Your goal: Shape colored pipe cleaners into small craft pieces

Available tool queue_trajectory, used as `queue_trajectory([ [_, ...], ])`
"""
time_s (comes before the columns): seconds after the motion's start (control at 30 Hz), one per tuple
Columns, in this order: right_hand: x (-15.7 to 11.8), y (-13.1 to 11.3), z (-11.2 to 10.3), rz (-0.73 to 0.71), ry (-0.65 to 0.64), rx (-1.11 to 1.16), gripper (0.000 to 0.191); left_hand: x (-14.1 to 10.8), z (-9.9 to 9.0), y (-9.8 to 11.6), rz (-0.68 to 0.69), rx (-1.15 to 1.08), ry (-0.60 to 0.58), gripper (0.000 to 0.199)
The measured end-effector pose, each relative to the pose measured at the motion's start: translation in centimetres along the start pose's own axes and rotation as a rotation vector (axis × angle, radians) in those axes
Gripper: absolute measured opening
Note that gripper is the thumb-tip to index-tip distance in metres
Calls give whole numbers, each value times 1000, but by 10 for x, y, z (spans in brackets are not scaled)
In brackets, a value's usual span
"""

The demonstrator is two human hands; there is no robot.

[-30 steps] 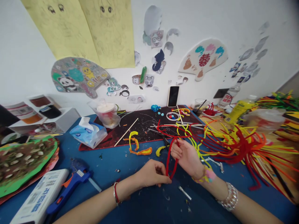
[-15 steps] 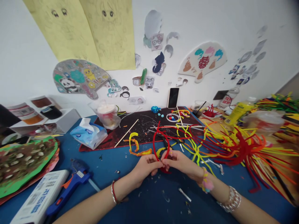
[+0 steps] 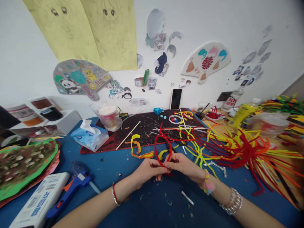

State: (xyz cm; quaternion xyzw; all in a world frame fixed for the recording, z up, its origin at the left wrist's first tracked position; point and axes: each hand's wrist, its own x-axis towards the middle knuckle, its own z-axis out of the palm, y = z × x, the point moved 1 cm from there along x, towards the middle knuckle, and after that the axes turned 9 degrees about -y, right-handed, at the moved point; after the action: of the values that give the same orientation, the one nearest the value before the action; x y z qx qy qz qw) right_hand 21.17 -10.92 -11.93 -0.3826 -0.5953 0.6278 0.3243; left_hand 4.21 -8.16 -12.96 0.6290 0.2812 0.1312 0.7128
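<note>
A red pipe cleaner (image 3: pixel 156 148), bent into an upright loop, is pinched near its bottom by both hands. My left hand (image 3: pixel 149 170) grips it from the left between thumb and fingers. From the right, my right hand (image 3: pixel 178 163) is closed on the same pipe cleaner, the fingertips of both hands almost meeting. A short red end pokes out below the fingers. Right behind the loop lie yellow and orange bent pipe cleaners (image 3: pixel 136 148) and a pair of scissors, partly hidden.
Red, yellow and orange pipe cleaners (image 3: pixel 245 148) spread across the right side. A blue glue gun (image 3: pixel 71 190), a white box (image 3: pixel 40 201) and a tissue pack (image 3: pixel 89 135) are at left. A drink cup (image 3: pixel 109 117) and a phone (image 3: pixel 176 99) stand near the wall.
The red loop has become rounder and sits slightly lower and further left. Its ends are drawn together at the fingers. Both hands keep their grip, with small finger shifts.
</note>
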Motion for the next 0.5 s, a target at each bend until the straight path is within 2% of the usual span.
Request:
queue_trajectory([
  [0.23,-3,-6,0,4,-97,43,24,0,-4,2,-31,-79,-80,35],
  [0.5,-1,4,2,39,-55,114,23,-1,-5,3,-45,-32,-105,35],
])
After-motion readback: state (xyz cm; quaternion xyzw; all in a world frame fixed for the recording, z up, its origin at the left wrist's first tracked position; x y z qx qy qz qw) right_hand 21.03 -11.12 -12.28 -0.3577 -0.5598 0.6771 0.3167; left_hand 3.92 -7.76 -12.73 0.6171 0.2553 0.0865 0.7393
